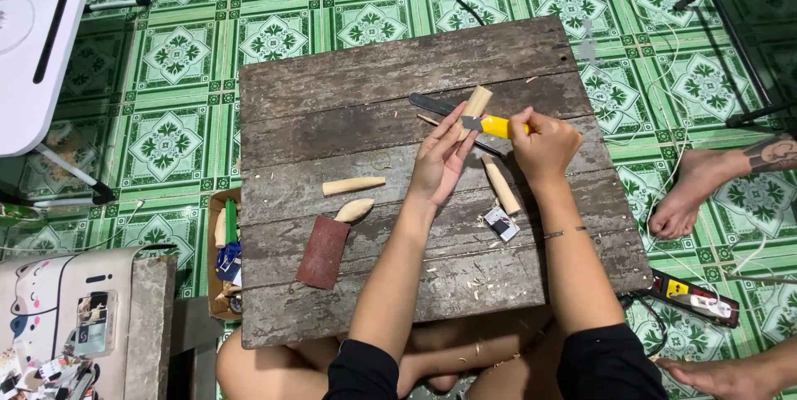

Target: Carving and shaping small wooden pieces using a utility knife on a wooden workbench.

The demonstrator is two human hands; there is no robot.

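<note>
Wooden pegs [354,186], sandpaper [323,251] lie left of left hand [440,163].

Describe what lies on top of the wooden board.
On the wooden board: two carved pieces, sandpaper, a file, another piece, shavings. The left hand and right hand cover more.

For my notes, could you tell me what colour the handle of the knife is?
Yellow; the knife handle shows in the head view, in the right hand.
</note>
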